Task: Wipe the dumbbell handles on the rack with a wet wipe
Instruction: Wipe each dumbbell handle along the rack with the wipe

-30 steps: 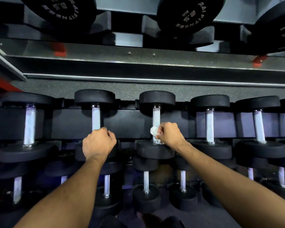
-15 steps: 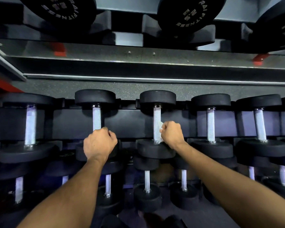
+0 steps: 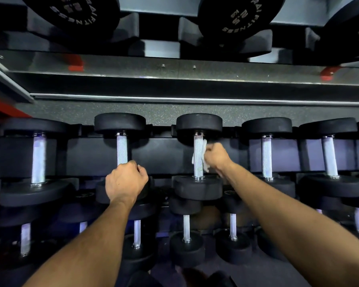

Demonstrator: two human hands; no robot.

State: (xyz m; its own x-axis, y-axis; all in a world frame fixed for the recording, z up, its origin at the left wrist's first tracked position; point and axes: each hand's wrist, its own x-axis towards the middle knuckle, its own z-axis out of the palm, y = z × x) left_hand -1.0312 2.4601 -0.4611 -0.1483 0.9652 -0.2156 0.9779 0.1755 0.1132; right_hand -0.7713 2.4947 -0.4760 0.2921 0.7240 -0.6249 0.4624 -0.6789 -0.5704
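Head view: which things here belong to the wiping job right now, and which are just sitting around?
In the job:
- wet wipe, gripped by right hand
- middle dumbbell handle, being wiped
- left hand, gripping the neighbouring handle

Just there:
- weight plates on the shelf above
- red brackets

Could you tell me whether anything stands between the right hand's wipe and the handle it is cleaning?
Nothing visible does: the right hand presses the wet wipe straight against the middle dumbbell's handle.
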